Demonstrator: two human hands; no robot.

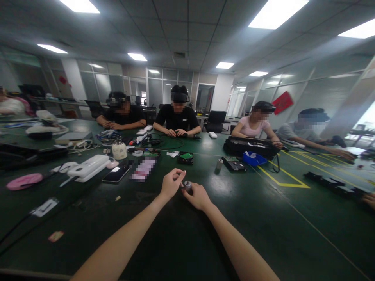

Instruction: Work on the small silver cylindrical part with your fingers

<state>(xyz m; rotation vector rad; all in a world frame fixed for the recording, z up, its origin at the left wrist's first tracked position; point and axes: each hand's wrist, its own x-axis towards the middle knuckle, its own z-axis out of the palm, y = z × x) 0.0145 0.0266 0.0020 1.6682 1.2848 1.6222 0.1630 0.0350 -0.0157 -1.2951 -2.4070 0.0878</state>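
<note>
Mid-frame, the right hand (198, 196) has its grip round a small metal cylinder (188, 186); the left hand (172, 184) (I cannot tell its grip) is just beside.

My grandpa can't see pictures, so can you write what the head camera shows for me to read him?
A right hand holds a small grey cylinder at a dark green table, with the left hand close beside it. A similar cylinder stands farther off, left of a blue tray, and people wearing headgear sit across the table.
</note>
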